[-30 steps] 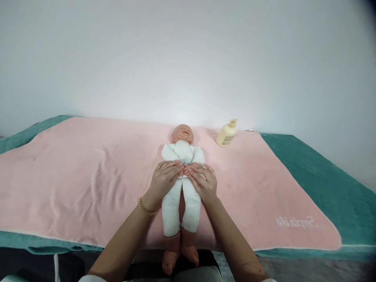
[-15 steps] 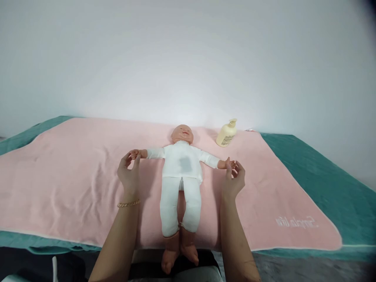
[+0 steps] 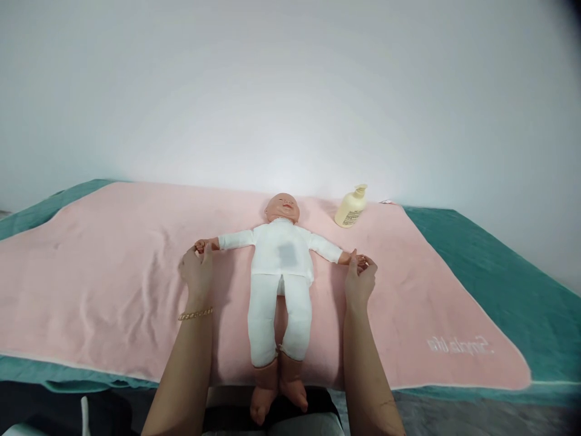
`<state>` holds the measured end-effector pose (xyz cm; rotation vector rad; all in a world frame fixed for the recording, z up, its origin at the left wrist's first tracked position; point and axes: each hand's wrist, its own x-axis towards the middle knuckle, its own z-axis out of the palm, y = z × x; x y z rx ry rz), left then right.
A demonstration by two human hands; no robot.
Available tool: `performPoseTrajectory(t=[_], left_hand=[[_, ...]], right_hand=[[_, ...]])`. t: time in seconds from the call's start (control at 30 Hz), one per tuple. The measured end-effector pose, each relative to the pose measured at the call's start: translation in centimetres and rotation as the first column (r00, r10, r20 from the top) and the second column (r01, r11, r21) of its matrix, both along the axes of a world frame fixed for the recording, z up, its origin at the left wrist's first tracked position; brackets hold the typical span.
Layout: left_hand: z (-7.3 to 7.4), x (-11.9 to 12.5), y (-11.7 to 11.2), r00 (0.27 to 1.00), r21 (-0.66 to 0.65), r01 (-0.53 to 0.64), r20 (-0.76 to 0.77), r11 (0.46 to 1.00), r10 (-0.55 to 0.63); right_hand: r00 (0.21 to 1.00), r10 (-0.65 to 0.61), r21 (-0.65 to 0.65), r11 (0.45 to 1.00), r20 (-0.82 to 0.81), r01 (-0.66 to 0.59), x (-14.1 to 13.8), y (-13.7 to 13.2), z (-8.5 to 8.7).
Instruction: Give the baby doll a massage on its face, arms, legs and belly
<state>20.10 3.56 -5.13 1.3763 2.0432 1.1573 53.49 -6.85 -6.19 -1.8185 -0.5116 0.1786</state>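
A baby doll (image 3: 282, 251) in a white top and trousers lies on its back, head toward the wall, its bare feet over the near edge. Both its arms are stretched out sideways. My left hand (image 3: 196, 269), with a gold bracelet above the wrist, is closed on the doll's hand at the left. On the other side, my right hand (image 3: 361, 280) pinches the doll's hand at the right between thumb and fingers. A grey square patch marks the front of the white top.
Beneath the doll is a pink blanket (image 3: 122, 272) with white lettering at its right corner, spread over a green cover (image 3: 494, 266). A pale yellow pump bottle (image 3: 350, 209) stands beyond the doll's right-hand arm. A white wall (image 3: 290, 91) rises behind.
Both my hands have moved slightly down, and the doll's arms with them. The left one has also shifted a little outward. The doll's body and the bottle stay in place.
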Motion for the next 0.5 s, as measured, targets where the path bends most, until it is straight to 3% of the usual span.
performPoseTrajectory(t=[0.1, 0.27, 0.33, 0.4, 0.5], left_hand=[[0.4, 0.6, -0.9, 0.979, 0.135, -0.075, 0.197, 0.988, 0.047], [0.6, 3.6, -2.6, 0.99, 0.504, 0.014, 0.115, 0.864, -0.083], [0.6, 5.1, -3.3, 0.989, 0.623, 0.12, -0.01, 0.773, -0.145], [0.7, 6.5, -3.8, 0.954, 0.715, 0.299, -0.199, 0.632, -0.226], [0.9, 7.7, -4.0, 0.844, 0.731, 0.536, -0.446, 0.423, -0.299]], right_hand=[[0.999, 0.022, 0.176, 0.984, -0.026, -0.017, -1.1, -0.1, 0.7], [0.97, 0.047, 0.388, 0.911, 0.238, -0.139, -4.0, 0.2, 1.2], [0.919, 0.051, 0.4, 0.89, 0.39, -0.219, -5.1, 0.4, 0.9], [0.836, 0.079, 0.384, 0.862, 0.543, -0.331, -6.0, 0.7, 0.5], [0.616, 0.14, 0.297, 0.78, 0.775, -0.551, -6.6, 0.9, 0.1]])
